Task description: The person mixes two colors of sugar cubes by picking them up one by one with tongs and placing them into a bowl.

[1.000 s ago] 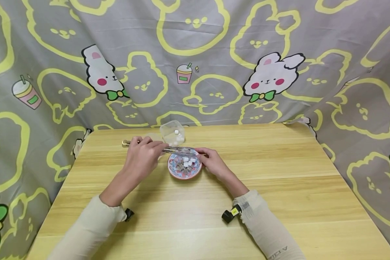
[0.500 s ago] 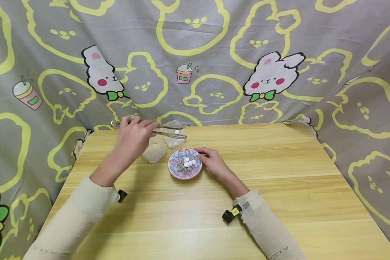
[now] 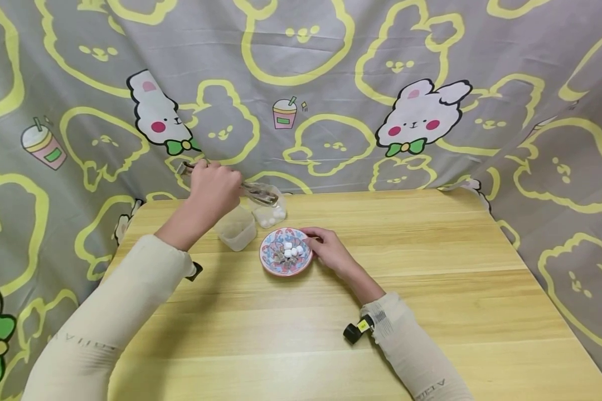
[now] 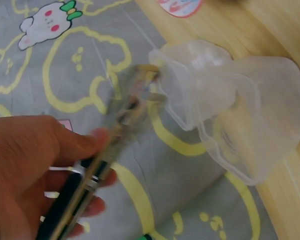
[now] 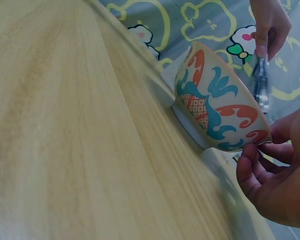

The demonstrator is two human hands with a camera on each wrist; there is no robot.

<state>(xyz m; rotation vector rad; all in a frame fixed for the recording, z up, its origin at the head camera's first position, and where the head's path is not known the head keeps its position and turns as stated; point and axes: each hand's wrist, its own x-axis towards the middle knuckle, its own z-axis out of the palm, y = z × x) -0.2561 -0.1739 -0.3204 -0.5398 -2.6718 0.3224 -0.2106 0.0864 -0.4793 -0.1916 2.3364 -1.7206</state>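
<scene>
My left hand grips metal tongs by the handles, raised over the back of the table. The tips of the tongs overlap the back clear plastic tub, where several small white pieces lie. In the left wrist view the tongs are blurred, their arms close together. My right hand pinches the rim of a patterned bowl between thumb and fingers. Inside the bowl sit several white cube-like pieces and greyish-brown bits. From the right wrist view the bowl shows its painted outside and foot.
A second clear tub stands left of the bowl, close to the back tub. The wooden table runs back to a grey cartoon-print curtain. Each wrist carries a small black camera.
My left hand first swung the tongs away from over the bowl to the back tub, then rose, and the tongs' arms came closer together. The right hand and bowl stayed put.
</scene>
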